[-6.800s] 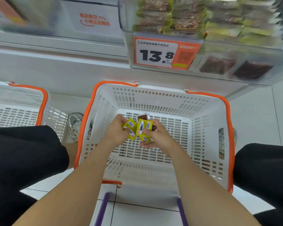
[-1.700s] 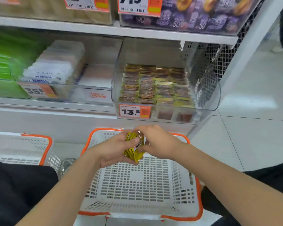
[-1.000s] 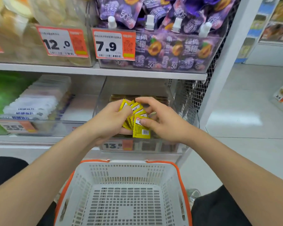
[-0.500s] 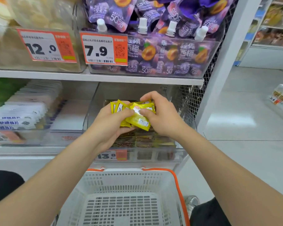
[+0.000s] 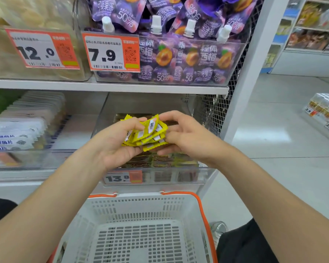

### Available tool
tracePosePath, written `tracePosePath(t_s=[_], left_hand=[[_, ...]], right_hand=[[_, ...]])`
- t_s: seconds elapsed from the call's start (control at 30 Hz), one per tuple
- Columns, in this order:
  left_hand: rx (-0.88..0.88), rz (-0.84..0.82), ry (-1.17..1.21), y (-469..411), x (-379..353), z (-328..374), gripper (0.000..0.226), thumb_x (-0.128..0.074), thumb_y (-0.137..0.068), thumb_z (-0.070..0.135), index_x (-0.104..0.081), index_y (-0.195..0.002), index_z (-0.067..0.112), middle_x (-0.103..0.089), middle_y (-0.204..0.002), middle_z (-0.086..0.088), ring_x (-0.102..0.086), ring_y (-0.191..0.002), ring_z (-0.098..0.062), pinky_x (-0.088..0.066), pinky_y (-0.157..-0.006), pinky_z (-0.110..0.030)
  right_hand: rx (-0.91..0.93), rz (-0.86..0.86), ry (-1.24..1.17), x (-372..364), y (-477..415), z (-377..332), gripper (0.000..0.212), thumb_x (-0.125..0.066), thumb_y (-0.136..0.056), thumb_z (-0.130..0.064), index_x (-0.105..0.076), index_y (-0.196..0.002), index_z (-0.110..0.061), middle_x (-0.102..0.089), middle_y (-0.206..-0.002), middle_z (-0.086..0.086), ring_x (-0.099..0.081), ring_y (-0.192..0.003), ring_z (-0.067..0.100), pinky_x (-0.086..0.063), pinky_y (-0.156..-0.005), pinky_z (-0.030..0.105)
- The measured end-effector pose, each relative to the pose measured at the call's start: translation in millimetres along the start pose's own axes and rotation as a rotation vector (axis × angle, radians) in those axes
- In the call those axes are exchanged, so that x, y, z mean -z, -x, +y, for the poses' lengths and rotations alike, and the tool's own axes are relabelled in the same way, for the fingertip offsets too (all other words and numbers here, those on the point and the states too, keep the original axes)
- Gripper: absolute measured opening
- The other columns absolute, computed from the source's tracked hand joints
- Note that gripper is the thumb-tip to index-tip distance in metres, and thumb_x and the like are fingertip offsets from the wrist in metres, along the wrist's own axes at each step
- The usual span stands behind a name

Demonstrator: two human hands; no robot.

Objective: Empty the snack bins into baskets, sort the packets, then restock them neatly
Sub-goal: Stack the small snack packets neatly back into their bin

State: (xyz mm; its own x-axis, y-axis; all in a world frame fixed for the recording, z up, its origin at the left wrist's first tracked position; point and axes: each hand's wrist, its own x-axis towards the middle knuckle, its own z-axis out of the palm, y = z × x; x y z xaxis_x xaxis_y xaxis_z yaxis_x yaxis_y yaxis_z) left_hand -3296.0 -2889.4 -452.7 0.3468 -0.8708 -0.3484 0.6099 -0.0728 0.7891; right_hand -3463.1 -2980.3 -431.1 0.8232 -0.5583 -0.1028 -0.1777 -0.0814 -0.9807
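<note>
A stack of small yellow snack packets [image 5: 147, 132] sits between both hands, above the clear snack bin [image 5: 160, 176] with the 13.8 price tag on the lower shelf. My left hand [image 5: 112, 144] cups the stack from the left, thumb on top. My right hand [image 5: 184, 136] pinches the stack's right edge. Rows of brown and yellow-green packets [image 5: 165, 160] lie in the bin beneath the hands. A white basket with an orange rim [image 5: 179, 205] stands on the floor below, its bottom bare.
The upper shelf carries a bin of purple jelly pouches [image 5: 182, 52] tagged 7.9 and a bin tagged 12.0 [image 5: 36, 52]. White packets [image 5: 21, 130] fill the bin at lower left. A wire mesh panel [image 5: 217, 111] and white post [image 5: 254, 63] close the shelf's right end.
Both hands with the yellow packets rose from the basket to the 13.8 bin. Over the last half second the stack has tilted and fanned slightly above the bin.
</note>
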Motion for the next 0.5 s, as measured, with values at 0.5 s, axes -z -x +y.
tracePosePath(t_s=[0.5], left_hand=[[0.191,-0.196,0.024,-7,-8,-12,0.024,-0.048,-0.108,0.015,-0.07,-0.118,0.011,-0.069,-0.094,-0.01,-0.062,-0.072,-0.018,-0.051,-0.05,-0.019]], right_hand=[[0.414,0.164,0.533,19,-21,31,0.03,-0.078,-0.091,-0.042,-0.065,-0.116,-0.032,-0.057,-0.114,-0.004,-0.062,-0.1,0.012,-0.053,-0.087,0.032]])
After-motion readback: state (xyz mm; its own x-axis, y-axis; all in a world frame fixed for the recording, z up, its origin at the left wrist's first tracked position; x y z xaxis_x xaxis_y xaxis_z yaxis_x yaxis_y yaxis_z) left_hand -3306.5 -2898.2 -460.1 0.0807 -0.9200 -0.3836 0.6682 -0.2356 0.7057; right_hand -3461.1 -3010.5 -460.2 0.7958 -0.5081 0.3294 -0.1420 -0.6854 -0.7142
